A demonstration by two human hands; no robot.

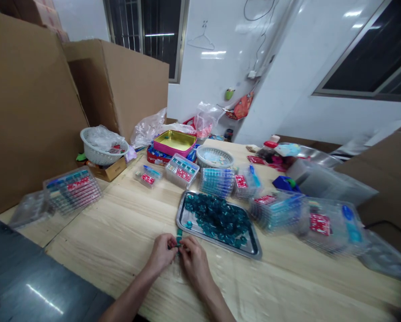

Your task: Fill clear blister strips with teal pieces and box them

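Bare forearms (129,297) angle inward, left hand (160,255) and right hand (195,264) meeting low over the pale wooden bench (86,228), fingers (184,243) clenched on a small teal plastic piece (179,239) just beside a steel tray (227,247).

Walls: glossy white tiles (217,85) stood behind.
Windows: a barred window (143,36) was dark.
Furniture: a pale wooden table (86,228) ran forward.
Light: white glare marked the wall.

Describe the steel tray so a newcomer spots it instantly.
On the pale wooden table, find the person's left hand and right hand. Just beyond them lies a steel tray heaped with loose dark teal pieces. Unlike the clear plastic packs beside it, it is open, rimmed metal.
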